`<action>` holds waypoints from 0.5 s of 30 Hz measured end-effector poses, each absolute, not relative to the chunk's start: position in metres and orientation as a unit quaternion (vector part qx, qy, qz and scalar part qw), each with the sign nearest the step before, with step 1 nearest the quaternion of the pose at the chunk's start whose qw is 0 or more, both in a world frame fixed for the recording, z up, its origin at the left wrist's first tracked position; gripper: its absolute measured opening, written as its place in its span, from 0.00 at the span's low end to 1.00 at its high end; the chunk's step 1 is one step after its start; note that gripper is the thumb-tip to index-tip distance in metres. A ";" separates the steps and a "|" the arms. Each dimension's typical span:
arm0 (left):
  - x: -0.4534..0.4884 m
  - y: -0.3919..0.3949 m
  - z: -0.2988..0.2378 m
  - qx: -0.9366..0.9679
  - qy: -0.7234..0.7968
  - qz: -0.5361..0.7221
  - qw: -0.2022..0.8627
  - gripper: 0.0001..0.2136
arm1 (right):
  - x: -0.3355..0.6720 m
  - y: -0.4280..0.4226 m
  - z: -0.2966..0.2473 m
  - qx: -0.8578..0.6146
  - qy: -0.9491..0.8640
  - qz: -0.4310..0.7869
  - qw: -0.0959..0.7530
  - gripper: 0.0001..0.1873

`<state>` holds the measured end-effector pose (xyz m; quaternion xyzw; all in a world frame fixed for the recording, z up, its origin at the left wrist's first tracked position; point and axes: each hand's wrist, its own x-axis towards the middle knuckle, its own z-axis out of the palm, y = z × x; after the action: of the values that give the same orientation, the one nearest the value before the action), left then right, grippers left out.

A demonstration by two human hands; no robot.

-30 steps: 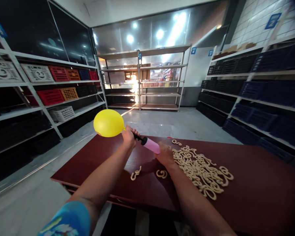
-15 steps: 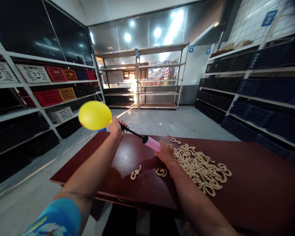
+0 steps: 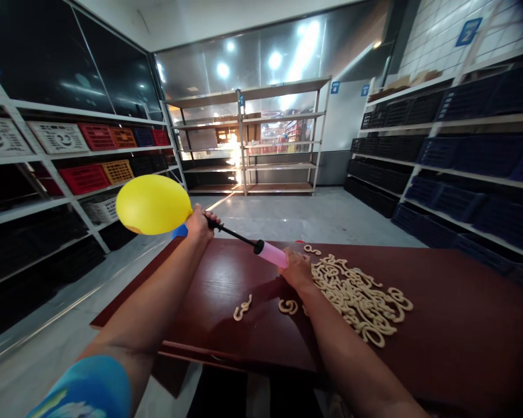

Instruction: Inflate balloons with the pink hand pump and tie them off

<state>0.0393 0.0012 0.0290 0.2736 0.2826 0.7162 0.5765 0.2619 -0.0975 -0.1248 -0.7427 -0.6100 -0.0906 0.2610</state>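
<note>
My left hand (image 3: 199, 223) is closed around the neck of a yellow balloon (image 3: 153, 204) and the tip of a hand pump, held out past the table's left end. A thin black rod (image 3: 235, 234) runs from that hand to the pump's pink barrel (image 3: 272, 253). My right hand (image 3: 297, 269) grips the barrel's near end, just above the dark red table (image 3: 226, 325). A heap of cream, uninflated long balloons (image 3: 357, 296) lies right beside my right hand. Two loose ones (image 3: 243, 307) rest on the table nearer to me.
Metal shelving lines both walls: coloured and white crates (image 3: 87, 174) on the left, dark blue bins (image 3: 462, 157) on the right. A wooden rack (image 3: 248, 145) stands at the far end across a grey concrete floor (image 3: 287, 215).
The pump rod has slid out of the barrel as my left hand moved up and left. The yellow balloon has grown larger. My right hand has stayed near the heap.
</note>
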 end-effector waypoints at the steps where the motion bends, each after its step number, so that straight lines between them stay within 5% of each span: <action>1: 0.039 0.001 0.029 0.273 0.283 0.718 0.573 0.15 | 0.261 -0.097 -0.126 -0.746 -0.610 -0.082 0.256 0.17; 9: 0.107 -0.043 -0.040 0.261 0.267 0.688 0.623 0.16 | 0.246 -0.106 -0.125 -0.693 -0.672 -0.066 0.251 0.15; 15: 0.064 -0.016 0.001 0.291 0.268 0.693 0.602 0.15 | 0.259 -0.100 -0.125 -0.712 -0.640 -0.084 0.278 0.16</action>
<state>0.0643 -0.0164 0.0010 0.2909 0.2683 0.6935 0.6020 0.2586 -0.1000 -0.1253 -0.7115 -0.6397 -0.0839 0.2783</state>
